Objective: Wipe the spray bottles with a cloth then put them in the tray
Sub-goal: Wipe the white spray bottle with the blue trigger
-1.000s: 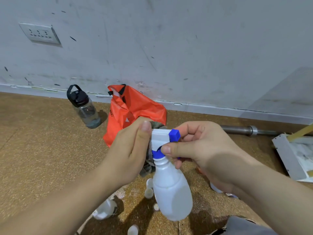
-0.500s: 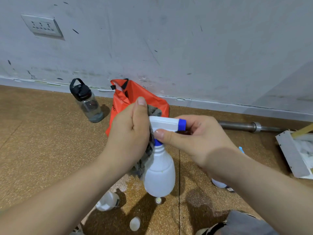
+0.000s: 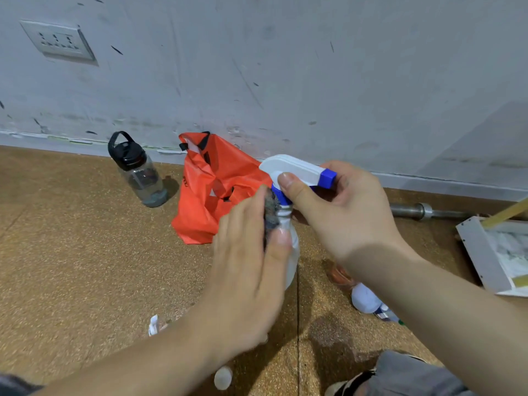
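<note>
Spray bottle (image 3: 291,247) held in air above floor (image 3: 71,252), in front of orange bag (image 3: 211,190). White trigger head (image 3: 294,167) with blue nozzle pinched by right hand (image 3: 340,212), fingers (image 3: 291,184) closed at blue collar. Dark cloth (image 3: 271,207) pressed against bottle neck by left hand (image 3: 248,278), fingers wrapped round bottle body. White tray (image 3: 480,252) seen at right edge, well apart. Second bottle (image 3: 368,301) lying on floor below right forearm.

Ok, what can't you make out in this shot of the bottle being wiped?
- Spray bottle body: head view, mostly behind the left hand.
- Cloth: only a dark scrap shows.
- Tray: cut off by the right edge.
- Floor bottle: partly behind the right forearm.
</note>
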Demonstrator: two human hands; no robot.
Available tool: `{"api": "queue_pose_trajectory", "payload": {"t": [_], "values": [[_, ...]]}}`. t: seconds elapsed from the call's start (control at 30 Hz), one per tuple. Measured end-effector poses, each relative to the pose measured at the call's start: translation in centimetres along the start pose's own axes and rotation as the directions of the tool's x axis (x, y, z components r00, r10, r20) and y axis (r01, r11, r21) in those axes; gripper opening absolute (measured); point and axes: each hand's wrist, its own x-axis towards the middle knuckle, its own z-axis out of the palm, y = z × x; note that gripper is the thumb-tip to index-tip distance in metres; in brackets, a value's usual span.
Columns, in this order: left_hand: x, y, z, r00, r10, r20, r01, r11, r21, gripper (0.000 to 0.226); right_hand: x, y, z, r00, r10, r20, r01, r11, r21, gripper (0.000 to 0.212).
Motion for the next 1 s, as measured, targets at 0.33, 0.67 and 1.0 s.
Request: {"api": "queue_pose_trajectory", "payload": {"t": [0.33,0.67,1.0], "values": [[2.3,-2.8,-0.7,0.743,-0.610,0.275,0.662,0.607,-0.440,0.041,0.2,-0.3,-1.1,0.998,-0.026,-0.058,0.034,0.989,0.147,0.041],[4.2,-1.9,-0.9,0.684,-0.723,0.091,0.644,0.541,-0.541,0.014,1.2,0.9,-1.2,0.999,-0.023,-0.038,0.023,1.000,0.019,0.034],[2.7,0.4,-1.0,0.970,-0.102,-0.222,0.043,0.966,-0.254,0.007,0.9,0.7,-0.6,0.998,-0.046,-0.054,0.043,0.997,-0.059,0.044]]}}
